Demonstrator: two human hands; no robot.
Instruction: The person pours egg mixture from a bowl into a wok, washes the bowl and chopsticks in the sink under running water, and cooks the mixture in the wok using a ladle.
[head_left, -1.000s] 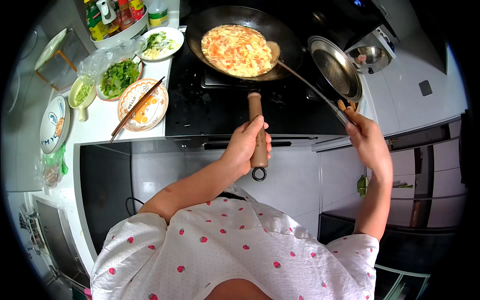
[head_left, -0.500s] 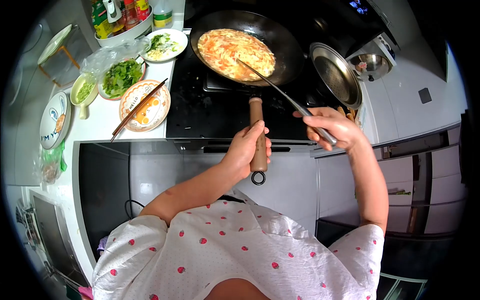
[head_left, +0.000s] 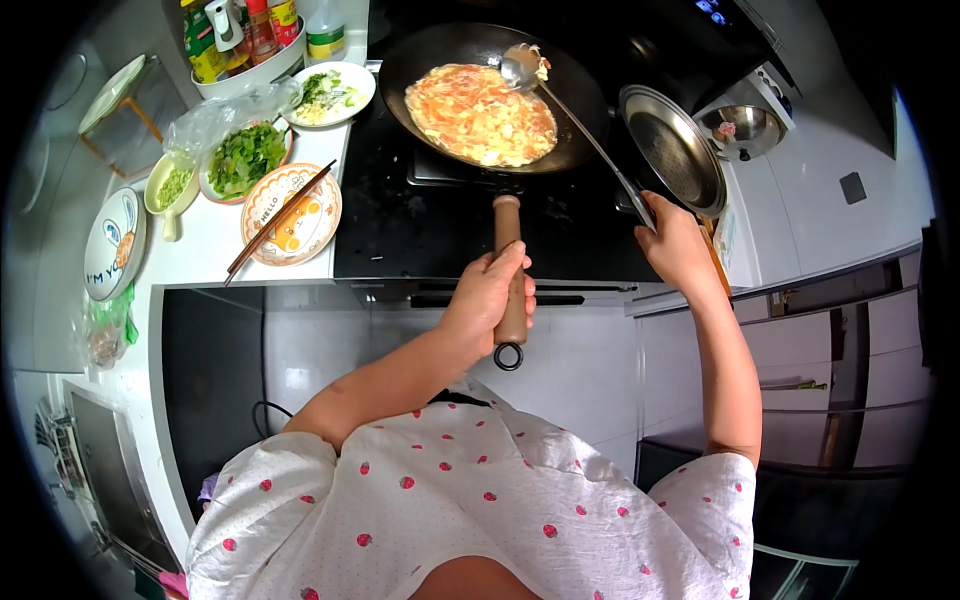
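My left hand point(head_left: 489, 298) is wrapped around the brown handle point(head_left: 508, 250) of a dark wok point(head_left: 585, 125) on the black stove. A soupy mix of egg and reddish tomato point(head_left: 480, 115) covers the bottom of the wok. In my right hand point(head_left: 676, 245) is the grey handle of a metal ladle point(head_left: 521, 68), my fingers closed round it. The ladle's bowl is at the far side of the wok, above the food's edge, with some egg clinging beside it.
Left counter: a patterned bowl point(head_left: 327, 222) bearing chopsticks point(head_left: 280, 222), leafy greens point(head_left: 247, 158), a small dish of chopped greens point(head_left: 174, 187), a white plate point(head_left: 364, 80) and a bottle caddy point(head_left: 255, 72). Right of the wok lies a metal lid point(head_left: 672, 145), near a steel bowl point(head_left: 765, 130).
The ladle's bowl has come up out of the food to the wok's far side. My right hand has shifted slightly and turned on the handle. My left hand stays on the wok handle.
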